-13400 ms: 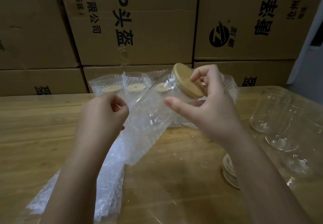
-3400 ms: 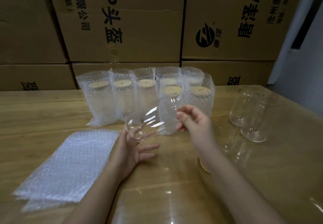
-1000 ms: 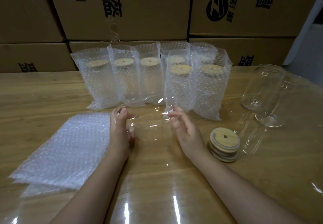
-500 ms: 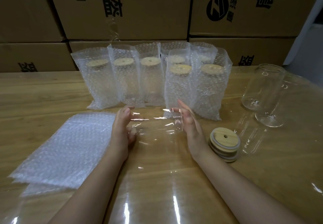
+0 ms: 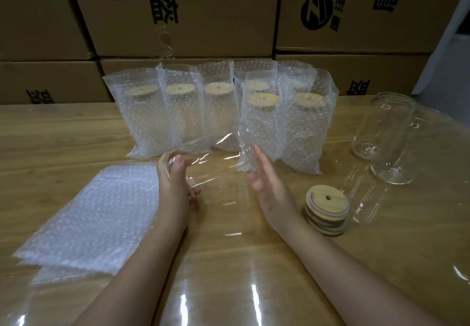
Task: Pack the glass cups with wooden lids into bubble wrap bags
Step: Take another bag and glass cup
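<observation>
Cardboard boxes [image 5: 203, 20] filled the top of the frame behind the counter [image 5: 63, 135]. Bagged cups [image 5: 178, 117] stood at upper centre, flat bubble wrap bags [image 5: 96, 219] lay lower left, and bare glasses [image 5: 381, 127] were at the right. At centre you held a glass cup [image 5: 216, 163] sideways (mostly glare). Your left hand [image 5: 173, 185] had its fingers curled round one end, and your right hand [image 5: 269, 185] had straight fingers against the other. Wooden lids [image 5: 326, 208] were stacked just right of it.

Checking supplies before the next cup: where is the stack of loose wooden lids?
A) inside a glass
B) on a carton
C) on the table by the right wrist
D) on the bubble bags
C: the lid stack sits on the table just right of the right hand.
</observation>
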The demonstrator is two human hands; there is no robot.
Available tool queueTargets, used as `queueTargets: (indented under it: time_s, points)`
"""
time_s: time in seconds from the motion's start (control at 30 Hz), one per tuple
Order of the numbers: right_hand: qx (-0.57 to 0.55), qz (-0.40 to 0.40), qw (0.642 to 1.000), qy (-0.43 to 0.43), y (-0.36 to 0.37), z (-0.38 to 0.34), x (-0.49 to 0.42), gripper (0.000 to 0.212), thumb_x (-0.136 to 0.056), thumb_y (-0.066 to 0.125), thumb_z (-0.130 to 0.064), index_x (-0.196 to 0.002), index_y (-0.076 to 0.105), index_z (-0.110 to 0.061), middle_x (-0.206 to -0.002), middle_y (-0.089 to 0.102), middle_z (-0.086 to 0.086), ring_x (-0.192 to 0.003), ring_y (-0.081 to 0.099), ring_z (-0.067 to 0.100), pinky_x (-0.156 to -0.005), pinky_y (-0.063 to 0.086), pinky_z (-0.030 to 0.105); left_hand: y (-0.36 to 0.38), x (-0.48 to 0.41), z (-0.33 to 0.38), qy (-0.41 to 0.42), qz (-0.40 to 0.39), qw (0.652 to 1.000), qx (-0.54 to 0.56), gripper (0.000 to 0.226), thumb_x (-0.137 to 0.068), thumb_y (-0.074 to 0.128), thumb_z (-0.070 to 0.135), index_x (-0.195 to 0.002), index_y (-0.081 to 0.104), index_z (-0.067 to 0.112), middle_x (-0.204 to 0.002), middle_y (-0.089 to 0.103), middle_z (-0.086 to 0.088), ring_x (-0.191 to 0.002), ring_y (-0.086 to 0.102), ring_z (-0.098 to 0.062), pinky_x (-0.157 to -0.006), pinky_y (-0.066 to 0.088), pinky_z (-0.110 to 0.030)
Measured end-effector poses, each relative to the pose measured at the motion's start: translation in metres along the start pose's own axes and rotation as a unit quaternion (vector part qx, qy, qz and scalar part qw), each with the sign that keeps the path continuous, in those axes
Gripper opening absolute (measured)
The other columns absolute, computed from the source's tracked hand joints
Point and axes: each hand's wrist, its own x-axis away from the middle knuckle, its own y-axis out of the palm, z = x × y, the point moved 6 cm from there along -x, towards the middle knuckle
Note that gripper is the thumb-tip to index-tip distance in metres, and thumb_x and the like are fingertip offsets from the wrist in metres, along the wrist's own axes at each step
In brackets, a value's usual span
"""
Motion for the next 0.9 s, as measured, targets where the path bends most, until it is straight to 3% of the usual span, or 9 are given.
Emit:
queueTargets:
  time_s: [0.13, 0.23, 0.37, 0.5, 0.57, 0.63, 0.7, 0.8, 0.9]
  points:
    - [0.011, 0.018, 0.999, -0.032, -0.001, -0.002, 0.002, 0.065, -0.085, 0.046, -0.055, -0.144, 0.02, -0.041, -0.156, 0.024, -0.016, -0.142, 0.019, -0.002, -0.119, 0.018, 0.035, 0.002, 0.004, 0.006, 0.026, -0.011, 0.999, -0.041, 0.048, -0.068, 0.044, 0.073, -0.109, 0.043, 0.048, -0.107, 0.065, 0.011, -0.076, 0.049, -0.016, -0.045, 0.04, -0.016]
    - [0.032, 0.034, 0.998, -0.048, -0.001, -0.004, 0.002, 0.064, -0.088, 0.044, -0.053, -0.145, 0.016, -0.042, -0.156, 0.022, -0.016, -0.143, 0.018, -0.001, -0.117, 0.018, 0.032, 0.005, 0.005, 0.007, 0.031, -0.019, 0.998, -0.046, 0.056, -0.066, 0.046, 0.071, -0.114, 0.045, 0.042, -0.113, 0.064, 0.002, -0.085, 0.048, -0.017, -0.049, 0.038, -0.018]
    - [0.053, 0.04, 0.996, -0.067, -0.001, -0.003, 0.002, 0.066, -0.091, 0.042, -0.05, -0.149, 0.012, -0.034, -0.158, 0.017, -0.015, -0.144, 0.016, 0.001, -0.118, 0.018, 0.034, 0.004, 0.003, 0.004, 0.039, -0.029, 0.998, -0.042, 0.056, -0.066, 0.047, 0.071, -0.111, 0.049, 0.037, -0.092, 0.068, 0.005, -0.069, 0.049, -0.008, -0.056, 0.036, -0.022]
    - [-0.003, 0.054, 0.998, -0.036, -0.005, 0.003, -0.001, 0.066, -0.087, 0.043, -0.06, -0.145, 0.016, -0.043, -0.156, 0.022, -0.017, -0.141, 0.022, -0.003, -0.117, 0.024, 0.033, 0.008, 0.002, -0.001, 0.035, -0.08, 0.995, -0.047, 0.048, -0.07, 0.047, 0.069, -0.106, 0.054, 0.037, -0.091, 0.068, 0.001, -0.057, 0.047, -0.005, -0.051, 0.034, -0.019]
    - [-0.042, 0.042, 0.998, -0.007, -0.005, 0.005, -0.002, 0.071, -0.075, 0.048, -0.076, -0.137, 0.022, -0.053, -0.149, 0.036, -0.009, -0.13, 0.045, 0.005, -0.104, 0.04, 0.028, 0.008, 0.002, -0.004, 0.025, -0.098, 0.994, -0.051, 0.044, -0.071, 0.046, 0.072, -0.103, 0.054, 0.044, -0.09, 0.07, 0.006, -0.049, 0.046, -0.006, -0.041, 0.033, -0.016]
    - [-0.075, 0.024, 0.996, 0.036, -0.003, 0.009, -0.004, 0.066, -0.065, 0.054, -0.08, -0.124, 0.029, -0.063, -0.137, 0.047, 0.006, -0.089, 0.068, 0.019, -0.068, 0.054, 0.027, 0.007, 0.001, -0.006, 0.022, -0.101, 0.993, -0.051, 0.044, -0.071, 0.045, 0.075, -0.104, 0.054, 0.048, -0.096, 0.07, 0.005, -0.044, 0.048, -0.013, -0.036, 0.035, -0.023]
    - [-0.083, 0.029, 0.995, 0.046, -0.005, 0.012, -0.006, 0.058, -0.065, 0.054, -0.071, -0.117, 0.033, -0.059, -0.133, 0.048, 0.017, -0.056, 0.062, 0.01, -0.042, 0.043, 0.018, 0.008, 0.001, -0.007, 0.02, -0.114, 0.992, -0.051, 0.046, -0.072, 0.046, 0.075, -0.108, 0.053, 0.048, -0.102, 0.069, 0.003, -0.05, 0.052, -0.019, -0.04, 0.042, -0.028]
    - [-0.088, 0.051, 0.995, 0.023, -0.008, 0.009, -0.006, 0.055, -0.066, 0.053, -0.064, -0.116, 0.038, -0.047, -0.123, 0.051, 0.019, -0.059, 0.053, 0.0, -0.044, 0.037, 0.009, 0.011, 0.0, -0.006, 0.014, -0.134, 0.99, -0.046, 0.04, -0.07, 0.048, 0.071, -0.106, 0.054, 0.053, -0.102, 0.069, 0.003, -0.044, 0.056, -0.02, -0.041, 0.045, -0.028]
    - [-0.107, 0.063, 0.992, -0.002, -0.009, 0.004, -0.002, 0.055, -0.066, 0.057, -0.055, -0.117, 0.041, -0.041, -0.111, 0.052, 0.008, -0.063, 0.055, 0.005, -0.051, 0.042, 0.017, 0.014, 0.001, -0.004, 0.0, -0.149, 0.989, -0.02, 0.044, -0.068, 0.05, 0.061, -0.11, 0.053, 0.047, -0.098, 0.071, 0.006, -0.049, 0.064, -0.026, -0.038, 0.047, -0.027]
